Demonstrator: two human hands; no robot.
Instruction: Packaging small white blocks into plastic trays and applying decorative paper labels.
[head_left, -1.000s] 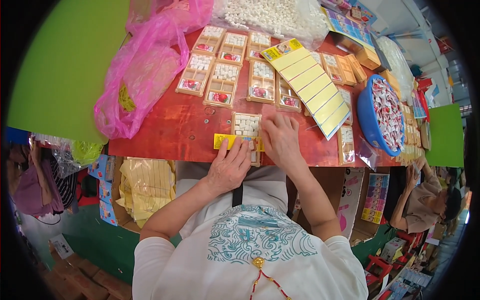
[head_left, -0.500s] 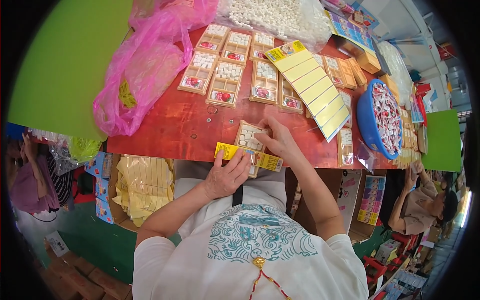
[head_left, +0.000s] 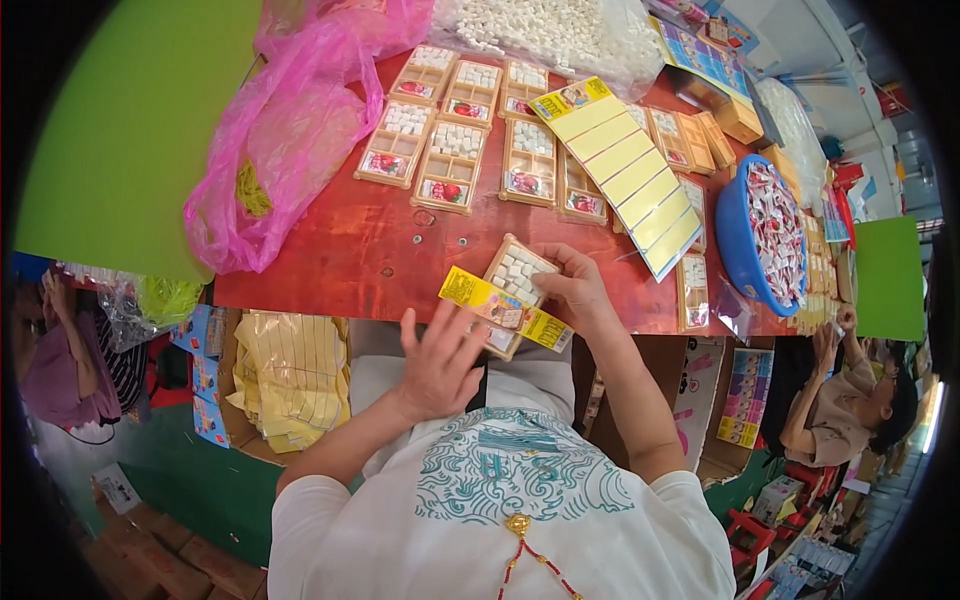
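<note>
A small tan compartment tray [head_left: 516, 270] filled with white cubes lies tilted at the table's near edge. A yellow printed card strip [head_left: 503, 308] crosses its lower part, sticking out on both sides. My right hand [head_left: 578, 288] grips the tray's right side between thumb and fingers. Beside the card's lower left, my left hand [head_left: 440, 372] is open, fingers spread; whether a fingertip touches the card I cannot tell. Below the strip, the tray's near end shows over my lap.
Several filled trays [head_left: 455, 142] stand in rows on the red table [head_left: 330, 240]. A yellow-panelled card sheet [head_left: 622, 178] leans over some. A blue basin [head_left: 738, 235] of small packets stands right, a pink plastic bag [head_left: 290, 140] left. Below left sits a box of yellow sheets [head_left: 290, 375].
My left hand has come off the card strip and spread its fingers. The tray and strip have turned and shifted slightly right, with my right hand now gripping the tray's right side.
</note>
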